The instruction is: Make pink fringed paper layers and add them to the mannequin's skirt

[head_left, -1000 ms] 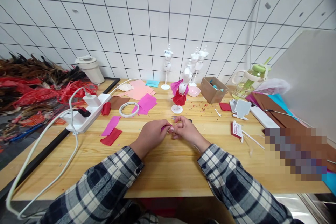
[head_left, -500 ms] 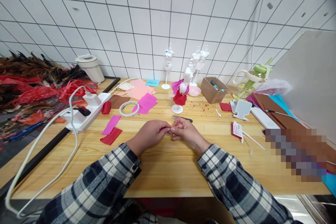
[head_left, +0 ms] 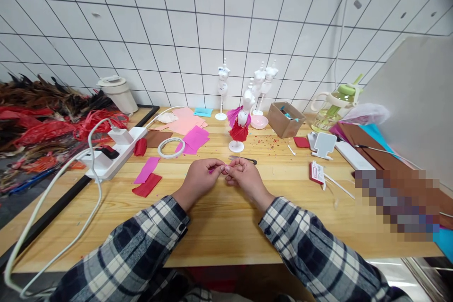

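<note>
My left hand and my right hand meet over the middle of the table, fingertips pinched together. Between them is a small piece of magenta paper, mostly covered by the fingers. Just beyond my right hand lies a pair of small scissors with dark handles. Behind it stands a white miniature dress form, dressed in a magenta top and a ruffled red skirt. To the left of my hands lie a magenta paper strip and a red paper strip.
A roll of white tape, magenta sheets and pink sheets lie back left. A white power strip trails cables. Several bare dress forms, a cardboard box, a bottle and a phone stand are along the back right.
The view has shifted slightly. My hands stay pinched together; a bit more magenta now shows by my left fingers. Nothing on the table has visibly moved.
</note>
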Available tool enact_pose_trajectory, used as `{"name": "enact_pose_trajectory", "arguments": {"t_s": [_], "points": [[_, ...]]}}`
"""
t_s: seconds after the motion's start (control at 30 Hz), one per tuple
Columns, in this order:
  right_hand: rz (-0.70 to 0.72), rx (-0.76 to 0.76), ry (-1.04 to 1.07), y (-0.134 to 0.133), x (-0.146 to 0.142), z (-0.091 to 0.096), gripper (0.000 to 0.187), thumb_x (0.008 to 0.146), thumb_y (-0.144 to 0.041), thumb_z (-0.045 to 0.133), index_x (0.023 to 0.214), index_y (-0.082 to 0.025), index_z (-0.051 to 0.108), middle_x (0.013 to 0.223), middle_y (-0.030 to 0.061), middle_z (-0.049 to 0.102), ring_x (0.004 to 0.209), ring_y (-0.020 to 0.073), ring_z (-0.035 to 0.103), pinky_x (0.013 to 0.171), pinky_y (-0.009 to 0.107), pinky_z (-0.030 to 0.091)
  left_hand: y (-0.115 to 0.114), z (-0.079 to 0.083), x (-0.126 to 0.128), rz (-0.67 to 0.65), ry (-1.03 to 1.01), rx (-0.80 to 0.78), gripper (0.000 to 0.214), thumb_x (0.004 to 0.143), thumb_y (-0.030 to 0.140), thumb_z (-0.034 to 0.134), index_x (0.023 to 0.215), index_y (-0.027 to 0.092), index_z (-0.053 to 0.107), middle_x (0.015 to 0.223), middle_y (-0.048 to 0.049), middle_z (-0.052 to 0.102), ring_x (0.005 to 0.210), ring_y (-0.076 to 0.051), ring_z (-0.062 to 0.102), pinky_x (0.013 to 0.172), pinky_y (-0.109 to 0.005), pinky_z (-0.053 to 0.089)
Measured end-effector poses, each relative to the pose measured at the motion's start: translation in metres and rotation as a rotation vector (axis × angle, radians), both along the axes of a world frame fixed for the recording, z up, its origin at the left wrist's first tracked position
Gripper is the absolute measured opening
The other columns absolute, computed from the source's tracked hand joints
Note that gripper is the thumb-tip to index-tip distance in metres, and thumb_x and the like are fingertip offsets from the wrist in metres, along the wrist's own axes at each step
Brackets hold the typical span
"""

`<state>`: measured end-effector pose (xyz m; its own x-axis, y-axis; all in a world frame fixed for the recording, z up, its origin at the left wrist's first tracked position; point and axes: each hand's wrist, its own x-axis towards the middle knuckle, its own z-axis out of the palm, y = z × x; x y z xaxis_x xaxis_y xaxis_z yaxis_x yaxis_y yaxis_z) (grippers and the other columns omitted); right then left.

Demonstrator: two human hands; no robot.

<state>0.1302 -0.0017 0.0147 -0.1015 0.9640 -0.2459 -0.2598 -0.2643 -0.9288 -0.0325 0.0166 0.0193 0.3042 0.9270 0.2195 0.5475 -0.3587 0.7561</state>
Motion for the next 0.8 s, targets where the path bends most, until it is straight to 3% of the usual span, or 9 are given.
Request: {"name": "enact_pose_trajectory", "arguments": {"t_s": [0.2,0.33,0.6,0.8], "points": [[0.026,-0.034,0.066,0.000,0.004,-0.002,0.053,0.047,-0.045,0.090,0.075,-0.017,0.055,0.069,0.0026,0.071,0.057,0.0106,0.063,0.055,0.023,0.052,0.006,0.003,-0.010,-0.134,0.080,0.105,0.027,0.088,0.038,0.056,0.094,0.025,0.078,0.094,-0.0052,0.078,0.084,-0.020,0.071,0.079,-0.029,0.052],[0.051,-0.040,0.074,-0.002,0.005,-0.002,0.052,0.049,-0.045,0.090,0.074,-0.017,0.054,0.071,0.0037,0.072,0.058,0.0110,0.064,0.055,0.024,0.053,0.010,0.005,-0.014,-0.197,0.048,0.031,0.027,0.087,0.039,0.056,0.090,0.024,0.078,0.089,-0.0050,0.079,0.080,-0.019,0.071,0.078,-0.028,0.052],[0.054,-0.052,0.055,-0.005,0.002,-0.001,0.052,0.048,-0.045,0.090,0.072,-0.017,0.053,0.067,0.0032,0.072,0.053,0.0109,0.063,0.052,0.024,0.053,0.005,0.004,-0.010,-0.120,0.022,-0.020,0.021,0.083,0.035,0.060,0.081,0.021,0.076,0.081,-0.0037,0.077,0.076,-0.018,0.069,0.071,-0.026,0.051],[0.002,0.033,-0.003,-0.006,-0.001,-0.002,0.048,0.056,-0.049,0.084,0.077,-0.019,0.054,0.071,0.0004,0.070,0.051,0.0086,0.057,0.047,0.022,0.049,0.002,0.006,-0.002,-0.094,-0.234,-0.152,0.022,0.080,0.036,0.061,0.079,0.017,0.072,0.080,-0.0066,0.076,0.074,-0.020,0.069,0.072,-0.030,0.054]]}}
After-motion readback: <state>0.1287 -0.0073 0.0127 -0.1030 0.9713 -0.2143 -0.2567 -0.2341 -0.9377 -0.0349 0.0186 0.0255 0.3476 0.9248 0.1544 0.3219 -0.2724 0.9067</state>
